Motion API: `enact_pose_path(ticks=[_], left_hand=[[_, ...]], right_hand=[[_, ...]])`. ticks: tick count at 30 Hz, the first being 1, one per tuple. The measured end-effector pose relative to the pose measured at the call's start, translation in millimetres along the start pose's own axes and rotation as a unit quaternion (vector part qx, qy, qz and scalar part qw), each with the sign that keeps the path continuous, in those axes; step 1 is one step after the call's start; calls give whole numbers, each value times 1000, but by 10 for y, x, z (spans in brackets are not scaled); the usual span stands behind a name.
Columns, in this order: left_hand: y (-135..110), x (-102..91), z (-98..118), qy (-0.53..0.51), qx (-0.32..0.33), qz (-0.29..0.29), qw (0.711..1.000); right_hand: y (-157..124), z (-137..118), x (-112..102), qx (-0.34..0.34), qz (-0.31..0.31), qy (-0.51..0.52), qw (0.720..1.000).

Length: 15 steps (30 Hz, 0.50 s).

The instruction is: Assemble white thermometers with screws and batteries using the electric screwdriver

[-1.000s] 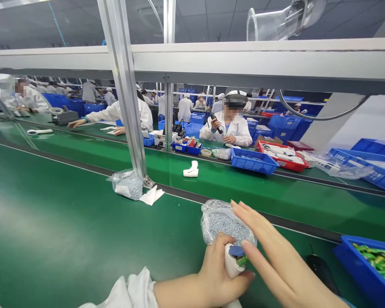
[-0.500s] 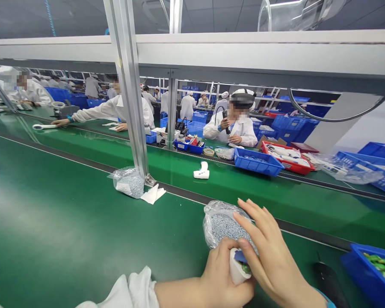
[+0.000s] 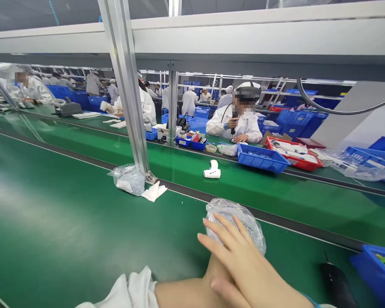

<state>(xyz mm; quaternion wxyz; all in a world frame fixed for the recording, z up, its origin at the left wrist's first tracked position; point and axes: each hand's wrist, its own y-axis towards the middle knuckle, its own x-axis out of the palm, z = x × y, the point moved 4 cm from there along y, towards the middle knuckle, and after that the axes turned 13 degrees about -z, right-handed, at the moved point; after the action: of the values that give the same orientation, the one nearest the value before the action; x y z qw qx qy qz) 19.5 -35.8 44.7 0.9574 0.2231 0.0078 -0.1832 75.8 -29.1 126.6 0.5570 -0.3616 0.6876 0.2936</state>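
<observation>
My right hand (image 3: 245, 271) lies flat with its fingers stretched out, on top of my left hand (image 3: 215, 268). It covers that hand's fingers and whatever they hold. The right fingertips reach onto a clear plastic bag of small grey screws (image 3: 244, 214) on the green bench. My left arm comes in from the bottom in a white sleeve (image 3: 128, 293).
A second screw bag (image 3: 128, 179) and a folded white paper (image 3: 154, 191) lie by the slanted aluminium post (image 3: 128, 98). A white handheld device (image 3: 212, 171) rides the green belt. Blue bin (image 3: 377, 273) and a black object (image 3: 336, 282) sit at right. A person (image 3: 240, 122) works opposite, with blue (image 3: 259, 157) and red trays (image 3: 291, 149).
My right hand slid left over the left hand, hiding the white part with the blue piece that was visible before. The white device on the belt drifted right. The view tilted down.
</observation>
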Motion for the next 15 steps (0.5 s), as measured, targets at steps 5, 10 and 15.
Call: enact_pose_path(ticks=[5,10,15], left_hand=[[-147,215,-135,26,-112,176,978],[-4,286,-245,35,-170,202,964],[189,28,-176,6,-97,123,988]], right_hand=[[97,-209,71,-95,-68,-111,987],[192,-181,57,-83,-73,-97,989],[303,79,-53,-5,-57,195,979]])
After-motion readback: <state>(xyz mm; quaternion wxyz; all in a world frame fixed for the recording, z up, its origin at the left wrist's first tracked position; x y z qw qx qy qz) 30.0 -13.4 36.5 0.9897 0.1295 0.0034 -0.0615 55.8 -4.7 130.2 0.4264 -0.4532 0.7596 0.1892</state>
